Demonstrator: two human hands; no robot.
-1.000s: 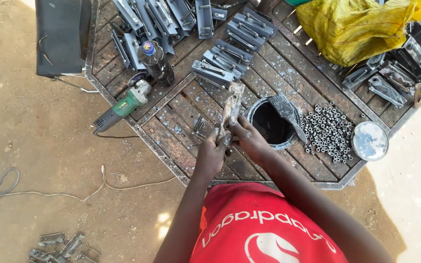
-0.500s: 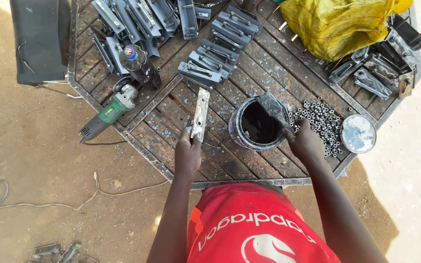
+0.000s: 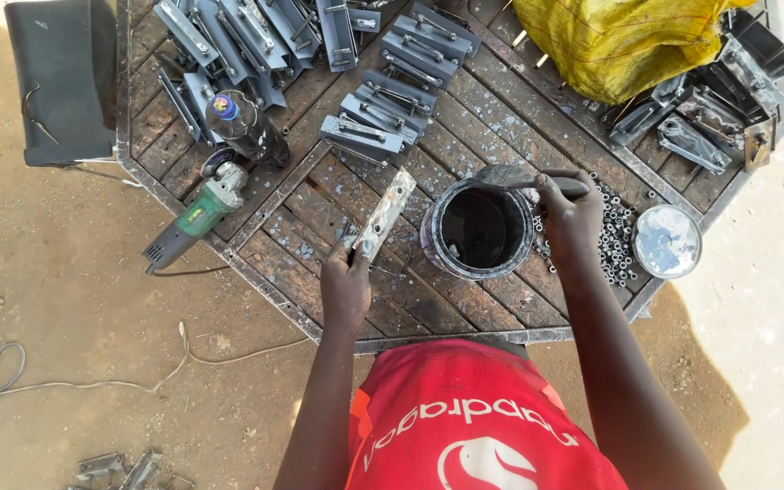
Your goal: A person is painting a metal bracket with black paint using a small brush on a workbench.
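Note:
My left hand [image 3: 347, 289] grips the lower end of a long flat metal bracket [image 3: 385, 213], which stands tilted over the wooden slat table [image 3: 301, 195]. My right hand [image 3: 570, 218] holds the dark handle of a paintbrush [image 3: 512, 177] whose bristles rest on the rim of a can of black paint [image 3: 475, 229]. The can stands between my two hands. A heap of small metal nuts [image 3: 617, 238] lies just right of my right hand.
Stacks of grey painted metal brackets [image 3: 383, 100] cover the far side of the table. A green angle grinder [image 3: 194, 218] and a plastic bottle [image 3: 233, 122] lie at left, a can lid [image 3: 667, 240] at right, a yellow sack [image 3: 628, 41] behind, a black chair [image 3: 61, 77] far left.
My right hand let go of the bracket and moved right to the paintbrush at the can. My left hand keeps the bracket, now tilted beside the can.

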